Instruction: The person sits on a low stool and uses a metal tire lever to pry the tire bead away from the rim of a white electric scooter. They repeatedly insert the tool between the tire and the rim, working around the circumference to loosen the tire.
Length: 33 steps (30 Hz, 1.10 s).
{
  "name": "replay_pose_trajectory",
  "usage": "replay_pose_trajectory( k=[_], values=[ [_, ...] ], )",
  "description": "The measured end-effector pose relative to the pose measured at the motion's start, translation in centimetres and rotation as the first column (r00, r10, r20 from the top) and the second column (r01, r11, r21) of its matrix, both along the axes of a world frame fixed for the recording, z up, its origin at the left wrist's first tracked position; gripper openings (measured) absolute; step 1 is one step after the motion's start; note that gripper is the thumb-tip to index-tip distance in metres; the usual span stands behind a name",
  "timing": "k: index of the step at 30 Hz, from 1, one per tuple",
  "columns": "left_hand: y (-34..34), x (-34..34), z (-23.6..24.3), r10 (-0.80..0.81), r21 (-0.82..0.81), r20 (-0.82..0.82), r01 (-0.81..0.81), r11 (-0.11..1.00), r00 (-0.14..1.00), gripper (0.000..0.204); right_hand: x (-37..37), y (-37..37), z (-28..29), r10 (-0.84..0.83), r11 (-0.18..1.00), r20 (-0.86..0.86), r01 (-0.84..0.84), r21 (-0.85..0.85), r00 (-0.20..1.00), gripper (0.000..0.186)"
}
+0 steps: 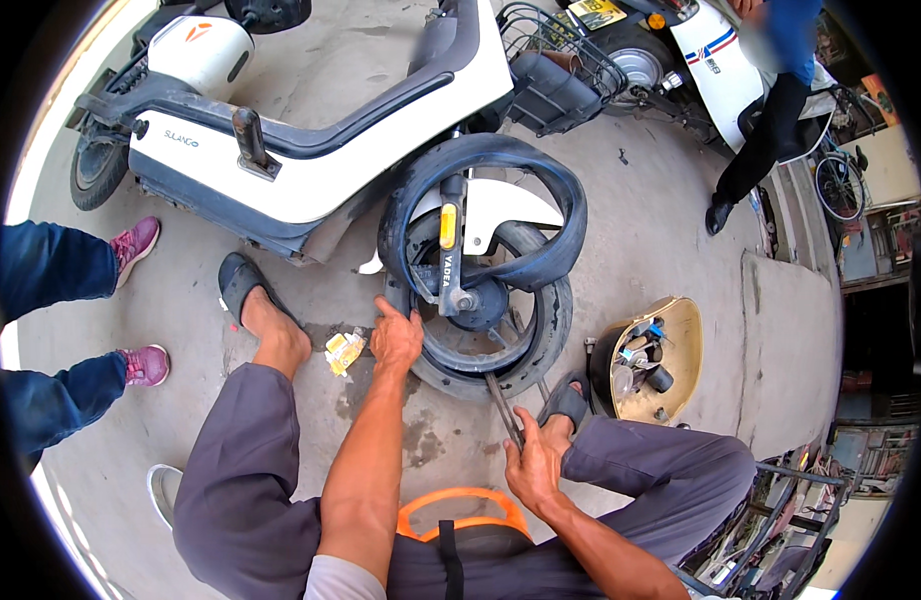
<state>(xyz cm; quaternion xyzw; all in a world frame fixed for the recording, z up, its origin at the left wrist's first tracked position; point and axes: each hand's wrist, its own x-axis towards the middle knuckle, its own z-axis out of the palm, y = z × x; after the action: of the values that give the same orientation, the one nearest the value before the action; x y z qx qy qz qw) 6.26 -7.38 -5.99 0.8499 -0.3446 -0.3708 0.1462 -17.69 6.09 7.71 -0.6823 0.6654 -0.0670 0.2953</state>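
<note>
My left hand (395, 335) is at the near left side of the scooter wheel's black tire (447, 380), its fingers closed against the sidewall. In my right hand (533, 462) is a metal tire lever (502, 404), slanting up so that its tip meets the wheel's near edge between rim and tire. A loose black inner tube (571, 205) hangs in a loop over the wheel and its swing arm (451, 240). The wheel is still fitted to a white scooter (311, 175) lying on its side.
A basin (686, 350) with small tools and parts stands right of the wheel, by my right foot. A crumpled yellow-and-white packet (345, 351) lies near my left hand. People stand at left and upper right; another white scooter (716, 70) is behind. An orange stool (461, 497) is beneath me.
</note>
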Motion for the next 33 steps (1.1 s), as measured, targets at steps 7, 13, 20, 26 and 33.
replay_pose_trajectory(
  k=[7, 13, 20, 26, 33],
  values=[
    [0.6, 0.4, 0.6, 0.009, -0.006, 0.050, -0.008, 1.000, 0.999, 0.077, -1.3, -0.7, -1.9, 0.014, 1.000, -0.001, -0.014, -0.004, 1.000, 0.060],
    [0.3, 0.4, 1.6, 0.021, 0.034, 0.011, -0.021, 0.999, 1.000, 0.078, 0.0, -2.3, -1.0, -0.177, 0.964, 0.022, 0.169, 0.207, 0.984, 0.055],
    [-1.4, 0.6, 1.6, -0.036, 0.179, -0.014, 0.038, 0.983, 0.999, 0.080, -0.7, -0.9, -3.4, -0.158, 0.946, 0.028, 0.143, 0.290, 0.987, 0.037],
    [-0.3, 1.8, 0.0, -0.085, 0.142, 0.036, 0.079, 0.987, 0.996, 0.092, 0.2, 3.0, -6.8, -0.183, 0.962, 0.009, 0.178, 0.205, 0.983, 0.033],
    [-0.7, 0.6, -0.3, -0.130, 0.094, 0.074, 0.123, 0.988, 0.989, 0.088, -1.4, 5.0, -11.1, -0.168, 0.982, 0.056, 0.162, 0.102, 0.984, 0.028]
  ],
)
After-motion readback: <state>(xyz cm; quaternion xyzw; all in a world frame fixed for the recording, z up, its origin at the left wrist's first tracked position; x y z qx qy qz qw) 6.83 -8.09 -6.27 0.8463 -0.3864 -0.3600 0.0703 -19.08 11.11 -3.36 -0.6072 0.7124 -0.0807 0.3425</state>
